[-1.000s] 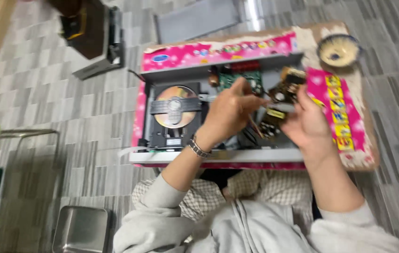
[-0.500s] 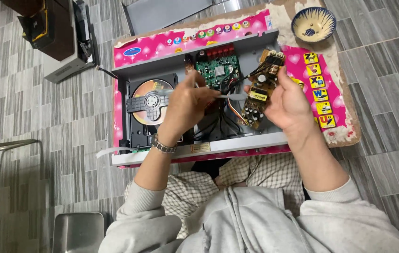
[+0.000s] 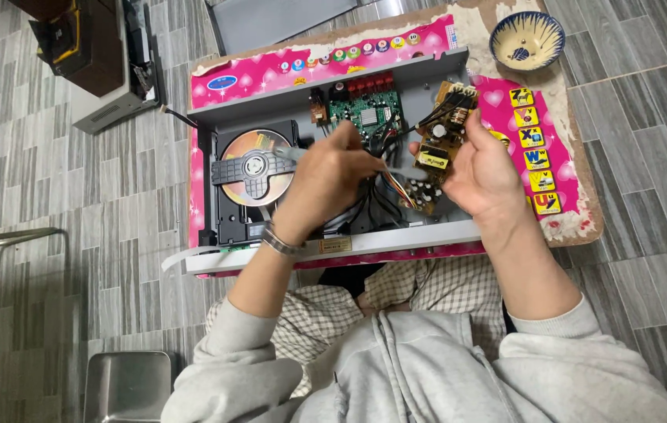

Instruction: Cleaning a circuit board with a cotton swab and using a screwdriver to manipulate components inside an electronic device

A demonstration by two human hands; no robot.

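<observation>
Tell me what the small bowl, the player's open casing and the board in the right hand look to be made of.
Small bowl: likely glazed ceramic, glossy cream with blue marks.
Open casing: seemingly sheet metal, matt grey with thin folded edges.
Brown board in the right hand: probably resin laminate, dull tan, studded with components.

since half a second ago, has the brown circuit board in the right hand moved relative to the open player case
No clear move. The brown circuit board sits in the right hand over the right end of the open player case, beside the green board, as before; the camera shifted.
</observation>
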